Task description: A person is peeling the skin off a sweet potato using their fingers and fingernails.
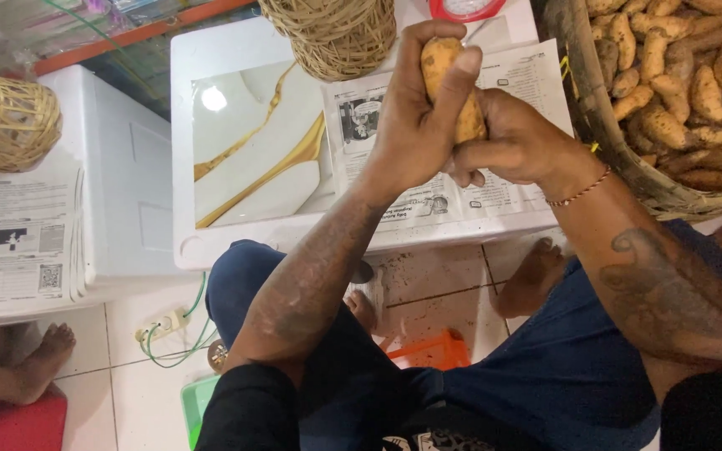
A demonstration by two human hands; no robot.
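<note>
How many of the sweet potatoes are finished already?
None visibly finished: no sorted or cleaned pile shows. In hand: the left hand and right hand grip one sweet potato above the newspaper. Left: the basket beside them is full of tubers.

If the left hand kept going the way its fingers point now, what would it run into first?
Probably the woven basket just beyond the left hand, which points up-frame holding the tuber. Depth is unclear; it might pass above it.

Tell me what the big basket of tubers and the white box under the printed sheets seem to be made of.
Big basket: woven cane or rattan, by its matt tan strands. White box: probably foam plastic, with thick, matt, rounded white walls; its top looks glossy with gold veins, perhaps a marble-look sheet.
</note>
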